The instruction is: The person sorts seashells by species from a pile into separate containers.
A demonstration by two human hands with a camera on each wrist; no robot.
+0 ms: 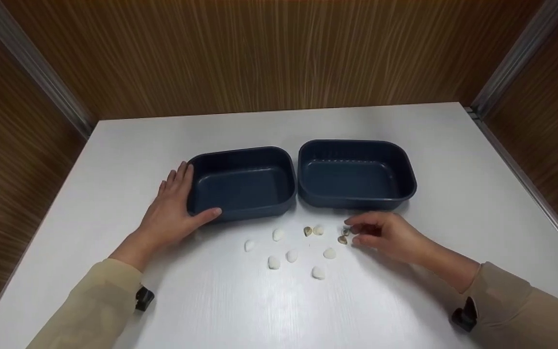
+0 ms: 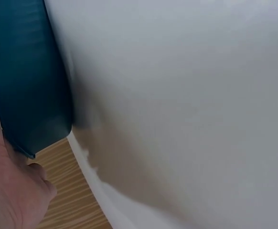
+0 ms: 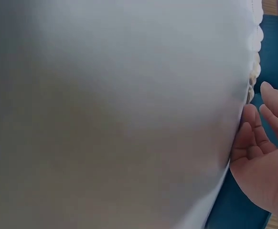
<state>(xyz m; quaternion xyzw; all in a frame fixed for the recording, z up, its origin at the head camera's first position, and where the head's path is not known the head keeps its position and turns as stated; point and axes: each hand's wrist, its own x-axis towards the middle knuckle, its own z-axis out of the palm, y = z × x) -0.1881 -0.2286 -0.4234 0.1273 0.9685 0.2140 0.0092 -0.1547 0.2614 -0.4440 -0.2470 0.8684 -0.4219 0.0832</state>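
My left hand (image 1: 170, 211) rests against the left end of a dark blue box (image 1: 242, 213), its fingers fairly straight along the side and its thumb at the front rim. In the left wrist view, part of that hand (image 2: 15, 191) shows beside the box wall (image 2: 31, 81). My right hand (image 1: 390, 235) is low over the table, thumb and forefinger apart. Close to its fingertips lie a brown shell (image 1: 342, 239) and a dark shell (image 1: 346, 231). Another brown shell (image 1: 307, 231) lies beside a pale shell (image 1: 318, 230). In the right wrist view, the right hand (image 3: 263, 148) has bent fingers.
A second dark blue box (image 1: 356, 201) stands just right of the first. Several white shells lie scattered in front of the boxes, among them one white shell (image 1: 318, 273) nearest the front. Wood-grain panels (image 1: 279, 58) enclose the white table (image 1: 201, 300) at the back and sides.
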